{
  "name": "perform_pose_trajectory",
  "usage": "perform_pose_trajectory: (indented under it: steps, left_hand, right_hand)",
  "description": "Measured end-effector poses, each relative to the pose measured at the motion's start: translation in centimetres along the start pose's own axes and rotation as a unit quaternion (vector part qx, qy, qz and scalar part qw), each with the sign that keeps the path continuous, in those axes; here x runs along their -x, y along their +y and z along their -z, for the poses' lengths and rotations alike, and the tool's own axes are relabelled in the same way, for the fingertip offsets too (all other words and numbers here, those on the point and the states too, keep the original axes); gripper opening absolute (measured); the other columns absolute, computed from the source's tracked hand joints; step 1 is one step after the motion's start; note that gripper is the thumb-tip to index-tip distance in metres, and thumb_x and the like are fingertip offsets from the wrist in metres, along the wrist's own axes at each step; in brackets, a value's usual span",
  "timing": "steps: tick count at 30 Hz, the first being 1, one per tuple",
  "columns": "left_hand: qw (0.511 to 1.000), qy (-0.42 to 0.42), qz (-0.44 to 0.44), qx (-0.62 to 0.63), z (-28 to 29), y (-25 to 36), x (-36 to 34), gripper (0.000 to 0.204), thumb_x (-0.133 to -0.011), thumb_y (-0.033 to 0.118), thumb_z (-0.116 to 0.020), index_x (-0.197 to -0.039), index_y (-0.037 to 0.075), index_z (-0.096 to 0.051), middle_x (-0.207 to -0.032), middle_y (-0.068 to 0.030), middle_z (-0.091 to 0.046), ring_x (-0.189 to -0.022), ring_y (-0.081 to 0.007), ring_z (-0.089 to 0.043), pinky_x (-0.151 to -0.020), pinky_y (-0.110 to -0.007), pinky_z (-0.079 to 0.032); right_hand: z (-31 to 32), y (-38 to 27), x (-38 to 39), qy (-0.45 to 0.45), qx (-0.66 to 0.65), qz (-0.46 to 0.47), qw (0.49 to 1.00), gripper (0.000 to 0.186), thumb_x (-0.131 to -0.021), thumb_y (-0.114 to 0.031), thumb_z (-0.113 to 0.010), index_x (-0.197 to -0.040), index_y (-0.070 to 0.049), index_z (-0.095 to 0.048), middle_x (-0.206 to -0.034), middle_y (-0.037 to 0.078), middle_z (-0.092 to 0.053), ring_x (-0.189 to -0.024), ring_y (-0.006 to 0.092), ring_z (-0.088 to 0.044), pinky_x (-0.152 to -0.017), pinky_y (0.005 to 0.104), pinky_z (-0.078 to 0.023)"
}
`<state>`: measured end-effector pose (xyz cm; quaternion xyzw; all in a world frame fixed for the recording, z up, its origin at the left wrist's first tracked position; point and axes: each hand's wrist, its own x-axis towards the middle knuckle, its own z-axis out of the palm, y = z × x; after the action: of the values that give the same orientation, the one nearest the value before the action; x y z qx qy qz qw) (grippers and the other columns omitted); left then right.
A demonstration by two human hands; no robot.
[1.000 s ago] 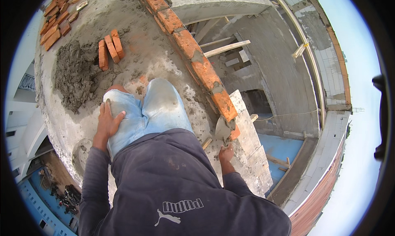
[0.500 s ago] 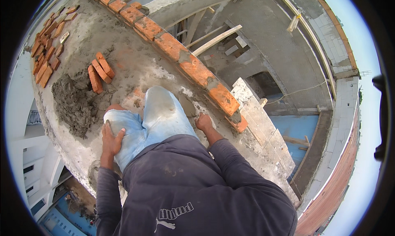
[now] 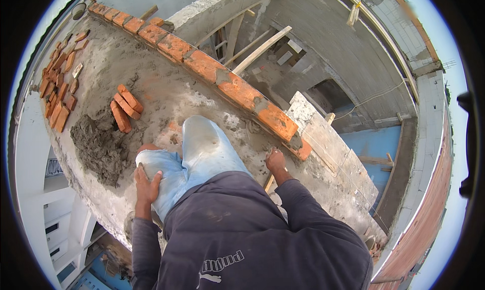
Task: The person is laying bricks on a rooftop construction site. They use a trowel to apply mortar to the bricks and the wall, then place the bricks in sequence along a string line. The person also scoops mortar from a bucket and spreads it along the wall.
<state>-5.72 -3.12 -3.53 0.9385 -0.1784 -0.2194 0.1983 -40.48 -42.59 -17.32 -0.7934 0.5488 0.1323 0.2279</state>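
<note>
"Moved the right hand (image 3: 275, 160) from beside the leg out toward the near end of the brick row (image 3: 240, 92)."

"Holding what?"

"Can't tell. Got fingers curled in, but can't see how tight, or around what."

"And the left hand (image 3: 147, 185)?"

"Resting on the left leg (image 3: 164, 171), fingers spread a bit, holding nothing."

"And the bricks?"

"Laid end to end along the slab (image 3: 166, 95) edge. Orange, rough, with grey mortar smeared in the gaps."

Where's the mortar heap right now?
In the head view, the heap of grey mortar lies on the left, beside the three loose bricks and ahead of the left hand, toward its outer side.
</note>
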Motion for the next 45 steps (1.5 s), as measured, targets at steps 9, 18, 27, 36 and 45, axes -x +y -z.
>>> perform_pose_trajectory:
  steps: [9, 18, 27, 36, 45]
  left_hand:
    - [0.999, 0.002, 0.039, -0.001, 0.6, 1.2, 0.6, 0.106, -0.086, 0.060, -0.067, -0.161, 0.000, -0.022, -0.162, -0.0340, -0.023, -0.146, -0.0510, -0.033, -0.119, -0.051, -0.033]
    - [0.992, 0.038, 0.075, 0.094, 0.9, 0.7, 3.9, 0.103, -0.090, 0.063, -0.062, -0.158, -0.004, -0.026, -0.162, -0.0325, -0.025, -0.148, -0.0487, -0.030, -0.122, -0.049, -0.028]
    - [0.960, 0.086, 0.163, 0.212, 0.5, -3.2, 14.4, 0.085, -0.094, 0.054, -0.065, -0.146, -0.010, -0.046, -0.143, -0.0334, -0.053, -0.137, -0.0426, -0.051, -0.115, -0.044, -0.040]
    - [0.929, 0.201, 0.213, 0.226, -1.2, -7.3, 18.7, 0.059, -0.089, 0.035, -0.076, -0.130, -0.006, -0.062, -0.126, -0.0256, -0.067, -0.117, -0.0385, -0.065, -0.101, -0.045, -0.050]
    - [0.958, 0.023, 0.067, 0.279, -0.8, -3.5, 9.8, 0.067, -0.101, 0.040, -0.060, -0.144, -0.010, -0.047, -0.143, -0.0286, -0.054, -0.131, -0.0361, -0.056, -0.109, -0.042, -0.044]
  right_hand:
    - [6.7, -2.1, 5.6, 0.205, -0.020, 0.182, 0.962, 0.034, -0.092, -0.020, -0.069, -0.118, -0.001, -0.060, -0.106, 0.021, -0.063, -0.102, 0.0401, -0.063, -0.090, 0.0500, -0.051]
    - [16.7, -29.0, 10.1, -0.011, -0.262, 0.534, 0.804, 0.025, -0.095, -0.014, -0.065, -0.114, 0.003, -0.066, -0.096, 0.020, -0.071, -0.083, 0.0290, -0.070, -0.076, 0.0384, -0.054]
    - [12.7, -48.5, 14.0, -0.365, -0.375, 0.519, 0.676, 0.030, -0.106, -0.031, -0.053, -0.100, -0.002, -0.059, -0.080, 0.004, -0.060, -0.068, 0.0105, -0.057, -0.061, 0.0282, -0.048]
    - [15.8, -32.1, 8.1, -0.192, -0.195, 0.368, 0.888, 0.034, -0.096, -0.029, -0.065, -0.113, -0.001, -0.056, -0.084, 0.016, -0.068, -0.077, 0.0273, -0.067, -0.071, 0.0397, -0.053]
    - [11.9, -5.1, 11.1, 0.030, -0.131, 0.112, 0.985, 0.048, -0.085, -0.022, -0.066, -0.124, 0.001, -0.048, -0.101, 0.032, -0.068, -0.099, 0.0510, -0.065, -0.088, 0.0565, -0.051]
